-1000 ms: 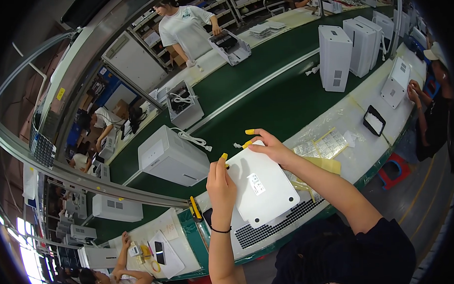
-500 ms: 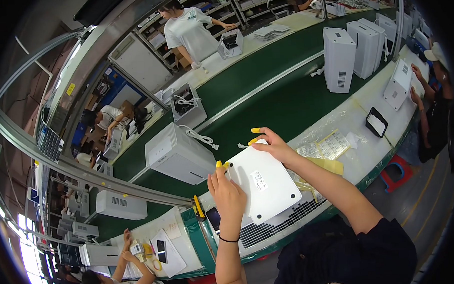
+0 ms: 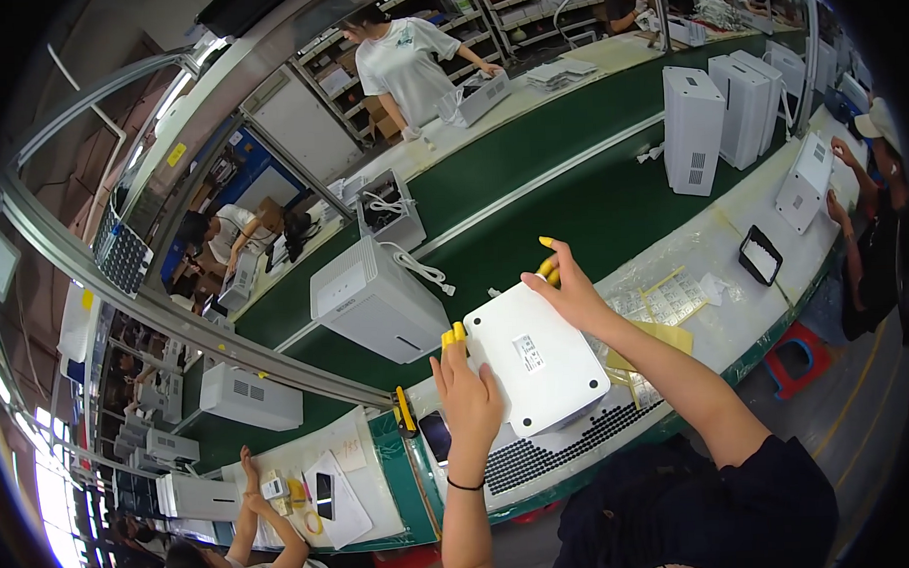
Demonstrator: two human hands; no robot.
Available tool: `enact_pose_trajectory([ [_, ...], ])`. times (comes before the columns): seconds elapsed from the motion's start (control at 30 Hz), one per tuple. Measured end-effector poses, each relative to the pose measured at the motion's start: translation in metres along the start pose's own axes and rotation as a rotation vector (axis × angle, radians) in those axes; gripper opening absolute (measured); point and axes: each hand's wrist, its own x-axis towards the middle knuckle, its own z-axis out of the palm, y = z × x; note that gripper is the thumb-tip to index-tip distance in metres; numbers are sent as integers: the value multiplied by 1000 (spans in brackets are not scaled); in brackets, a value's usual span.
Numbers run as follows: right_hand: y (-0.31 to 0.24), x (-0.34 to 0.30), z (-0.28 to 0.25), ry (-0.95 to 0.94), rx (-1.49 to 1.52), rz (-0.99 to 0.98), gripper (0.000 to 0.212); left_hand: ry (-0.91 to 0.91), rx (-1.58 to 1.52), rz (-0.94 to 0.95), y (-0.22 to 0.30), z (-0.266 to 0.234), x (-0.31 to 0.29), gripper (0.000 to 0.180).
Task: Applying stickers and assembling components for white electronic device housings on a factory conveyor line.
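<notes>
A white box-shaped appliance (image 3: 553, 386) stands in front of me with a flat face up. That face bears a small printed label (image 3: 527, 353) and dark round feet near its corners; the far right corner is partly hidden by my hand. My left hand (image 3: 469, 399) is at its left edge, fingers stretched out and thumb beside the panel. My right hand (image 3: 572, 292) is at the far right corner, its thumb near the edge and its fingers spread apart. Yellow covers sit on several fingertips. A sheet of black round pads (image 3: 541, 459) lies partly under the appliance.
A tall white unit with a cord (image 3: 375, 302) stands on the green conveyor (image 3: 563, 230), beyond my left hand. Yellow-backed sheets (image 3: 667, 342) and a black frame (image 3: 760, 255) lie to the right. A yellow cutter (image 3: 406, 414) and a phone (image 3: 436, 437) lie left. Co-workers sit on both sides.
My right hand's fingers have spread and come away from the appliance's corner. The appliance lies slightly flatter, and the whole view has shifted a little. Across the conveyor, a co-worker has turned a white box.
</notes>
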Motion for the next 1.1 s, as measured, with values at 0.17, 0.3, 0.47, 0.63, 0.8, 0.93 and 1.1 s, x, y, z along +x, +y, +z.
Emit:
enact_pose_trajectory([
  [0.17, -26, -31, -39, -283, -111, 194, 74, 446, -471, -229, 37, 7, -54, 60],
  [0.3, -17, -51, -31, -471, 209, 308, 75, 452, -239, 265, 79, 42, -123, 52],
  [0.47, -28, -31, -10, -374, 620, 442, 69, -113, -325, 489, 93, 80, -150, 33],
  [0.63, -29, 39, 24, -281, 697, 486, 67, 28, -451, 120, 86, 76, -156, 35],
  [0.8, -31, 88, 50, -99, 666, 343, 64, 67, -416, -35, 72, 84, -177, 34],
  [0.93, -28, 110, 52, -34, 776, 211, 63, 77, -396, -51, 63, 92, -188, 31],
  [1.1, 26, 118, 47, 31, 663, 124, 62, 8, -423, -89, 59, 101, -181, 31],
])
